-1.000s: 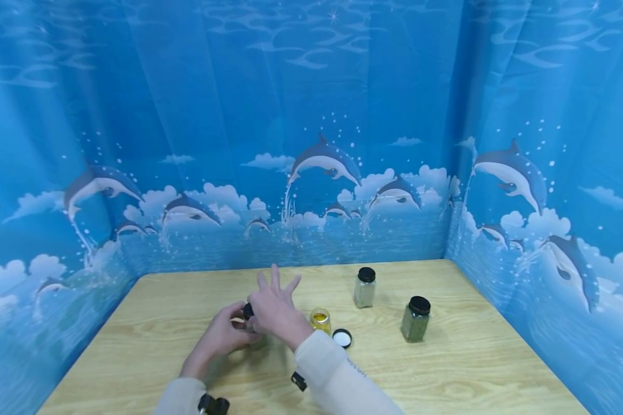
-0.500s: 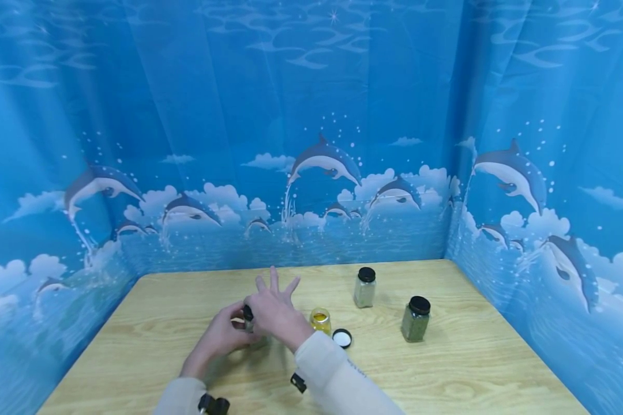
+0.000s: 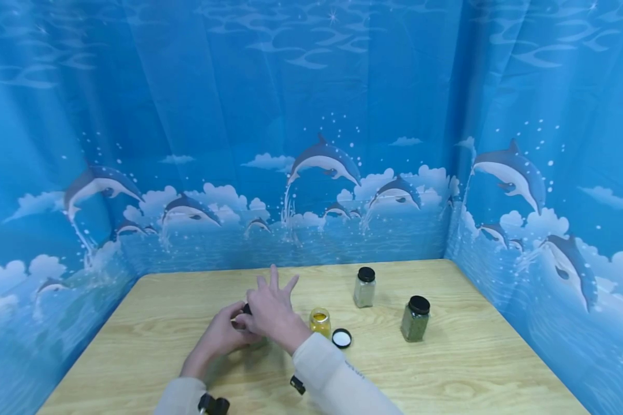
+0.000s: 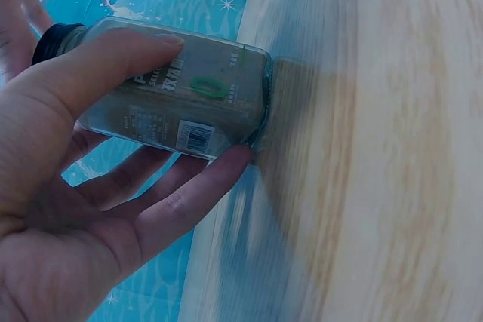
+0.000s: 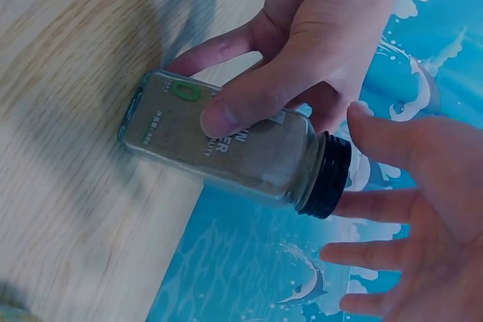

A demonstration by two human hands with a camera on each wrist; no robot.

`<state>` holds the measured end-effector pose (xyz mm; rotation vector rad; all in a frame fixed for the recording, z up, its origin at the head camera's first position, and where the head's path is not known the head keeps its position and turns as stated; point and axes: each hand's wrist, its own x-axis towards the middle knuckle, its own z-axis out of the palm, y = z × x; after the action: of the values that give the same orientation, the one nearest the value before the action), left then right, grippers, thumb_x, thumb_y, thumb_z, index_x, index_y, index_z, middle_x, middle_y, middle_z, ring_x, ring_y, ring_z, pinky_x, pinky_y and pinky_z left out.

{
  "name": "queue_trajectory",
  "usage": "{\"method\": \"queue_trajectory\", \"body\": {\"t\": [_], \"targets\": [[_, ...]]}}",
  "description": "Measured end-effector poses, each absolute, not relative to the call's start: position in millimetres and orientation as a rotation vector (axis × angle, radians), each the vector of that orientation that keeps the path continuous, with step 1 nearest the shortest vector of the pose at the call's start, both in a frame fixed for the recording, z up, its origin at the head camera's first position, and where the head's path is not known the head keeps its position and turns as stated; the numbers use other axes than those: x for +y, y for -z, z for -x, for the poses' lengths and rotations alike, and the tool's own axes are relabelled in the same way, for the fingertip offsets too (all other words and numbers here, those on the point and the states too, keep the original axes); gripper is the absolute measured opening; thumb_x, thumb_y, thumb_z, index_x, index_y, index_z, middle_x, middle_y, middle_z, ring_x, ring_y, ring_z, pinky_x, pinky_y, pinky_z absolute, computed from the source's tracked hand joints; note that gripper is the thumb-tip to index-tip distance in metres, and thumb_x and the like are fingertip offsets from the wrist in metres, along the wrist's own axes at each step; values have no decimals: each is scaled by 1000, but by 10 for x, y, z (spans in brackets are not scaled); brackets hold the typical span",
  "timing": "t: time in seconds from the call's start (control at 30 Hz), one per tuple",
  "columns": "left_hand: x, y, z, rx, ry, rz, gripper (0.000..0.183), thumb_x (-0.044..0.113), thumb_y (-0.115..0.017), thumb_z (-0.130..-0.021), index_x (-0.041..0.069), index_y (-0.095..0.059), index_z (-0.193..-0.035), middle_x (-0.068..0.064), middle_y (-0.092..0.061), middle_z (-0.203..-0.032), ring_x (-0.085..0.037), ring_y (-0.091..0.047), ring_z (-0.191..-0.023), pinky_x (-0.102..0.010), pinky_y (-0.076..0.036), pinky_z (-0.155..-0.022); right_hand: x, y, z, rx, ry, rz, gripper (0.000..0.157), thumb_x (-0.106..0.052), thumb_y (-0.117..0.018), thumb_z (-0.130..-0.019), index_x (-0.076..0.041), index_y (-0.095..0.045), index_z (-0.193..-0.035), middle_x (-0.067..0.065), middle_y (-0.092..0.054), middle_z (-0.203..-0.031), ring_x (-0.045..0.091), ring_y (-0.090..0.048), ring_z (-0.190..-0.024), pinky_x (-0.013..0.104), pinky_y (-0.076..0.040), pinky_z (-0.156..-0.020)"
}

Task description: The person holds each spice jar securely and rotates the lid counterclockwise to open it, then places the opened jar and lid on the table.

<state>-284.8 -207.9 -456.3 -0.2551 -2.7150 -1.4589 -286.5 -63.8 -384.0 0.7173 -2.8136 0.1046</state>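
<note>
My left hand (image 3: 227, 333) grips a square glass spice jar (image 4: 219, 111) around its body, thumb across the label side and fingers beneath. Brownish-grey powder fills the jar, which carries a barcode and a green mark. Its base is down at the wooden table. A black screw lid (image 5: 329, 176) sits on the jar's neck. My right hand (image 3: 272, 311) reaches over to that lid with fingers spread. In the right wrist view the thumb (image 5: 359, 117) stands a little off the lid, while the index finger (image 5: 377, 205) lies right at its edge.
Right of the hands stands a lidless jar (image 3: 319, 323) of yellow powder, with a black lid (image 3: 341, 338) lying white inside up next to it. Two capped jars, one pale (image 3: 364, 290) and one green (image 3: 415, 321), stand farther right. Blue dolphin curtains border the wooden table (image 3: 472, 357).
The right hand's thumb and index finger have shifted around the lid, with the wrist turning slightly. The left hand keeps the spice jar in the same place. Other jars have not moved.
</note>
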Motion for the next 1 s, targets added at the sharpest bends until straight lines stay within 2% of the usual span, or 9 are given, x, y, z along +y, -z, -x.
{"method": "queue_trajectory", "body": {"t": [0.17, 0.3, 0.43, 0.63, 1.0], "targets": [[-2084, 4569, 2830, -2693, 1588, 268, 48, 20, -85, -68, 13, -60, -109, -14, -62, -121, -22, -66, -100, -27, -55, -78, -637, 3853, 2866, -2813, -84, -668, 36, -61, -63, -81, -26, -69, -79, 9, -54, -136, 44, -23, -142, 81, -23, -97], [-2080, 4567, 2835, -2692, 1615, 267, 46, 19, -84, -68, 13, -60, -107, -15, -63, -119, -22, -67, -96, -26, -55, -74, -646, 3841, 2860, -2835, -74, -653, 33, -58, -64, -81, -26, -68, -73, 9, -53, -138, 44, -21, -143, 81, -23, -97], [-2078, 4553, 2836, -2697, 1581, 259, 49, 19, -85, -68, 14, -61, -111, -13, -64, -114, -20, -66, -93, -27, -56, -74, -671, 3827, 2844, -2866, -33, -658, 23, -49, -68, -81, -26, -69, -77, 6, -51, -140, 43, -20, -144, 81, -22, -98], [-2087, 4566, 2863, -2706, 1489, 306, 64, 19, -84, -69, 16, -58, -127, -7, -64, -103, -16, -63, -93, -22, -55, -78, -681, 3807, 2818, -2891, -20, -688, 14, -39, -73, -76, -26, -70, -80, 5, -52, -136, 42, -20, -144, 81, -24, -96], [-2091, 4582, 2864, -2694, 1513, 307, 71, 17, -85, -66, 13, -55, -131, -11, -65, -110, -17, -65, -90, -21, -55, -74, -664, 3772, 2806, -2934, -59, -732, 16, -35, -74, -77, -31, -71, -92, 5, -50, -140, 41, -16, -145, 81, -23, -97]]}}
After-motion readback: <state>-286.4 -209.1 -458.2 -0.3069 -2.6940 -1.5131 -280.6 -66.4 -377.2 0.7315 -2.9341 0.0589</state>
